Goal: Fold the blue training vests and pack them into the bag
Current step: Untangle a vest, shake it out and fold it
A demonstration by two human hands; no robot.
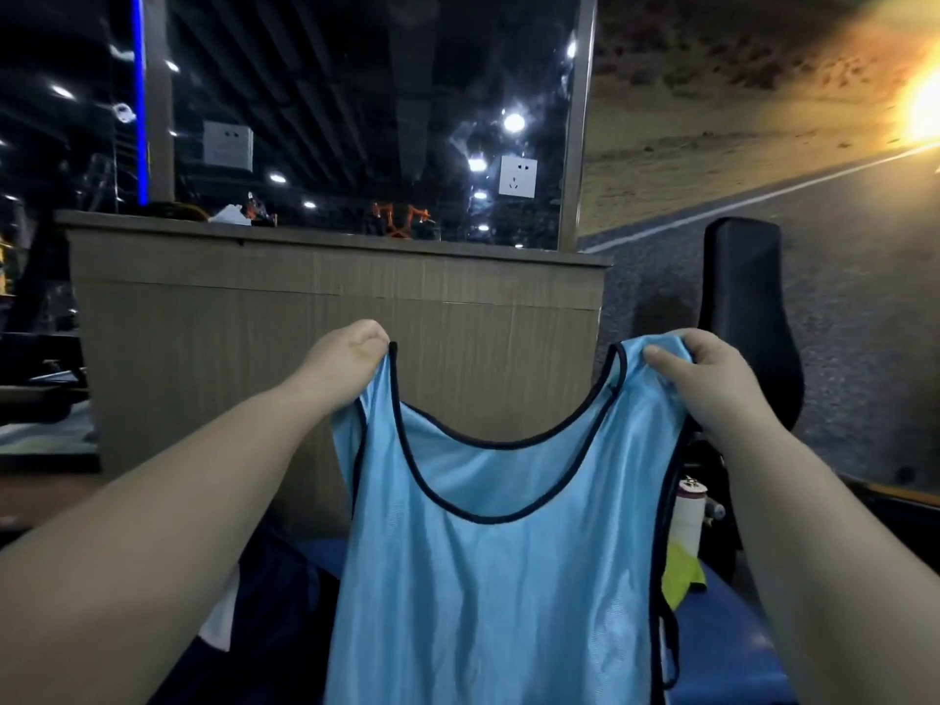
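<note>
Head view: left hand point(342, 359) and right hand point(704, 376) pinch a shiny light-blue, dark-trimmed vest point(498, 562) by its shoulder straps.

The vest point(483, 552) runs off the edge at 6 o'clock. Fingers of the left hand point(346, 358) are hidden behind it. At 4 o'clock a bottle point(686, 516) is half covered; the dark cloth point(285, 592) at 7 o'clock can't be identified.

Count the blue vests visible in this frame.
1: a light blue vest hangs in the middle, held up by its shoulder straps, the left hand pinching one and the right hand the other. More may lie hidden behind it.
</note>
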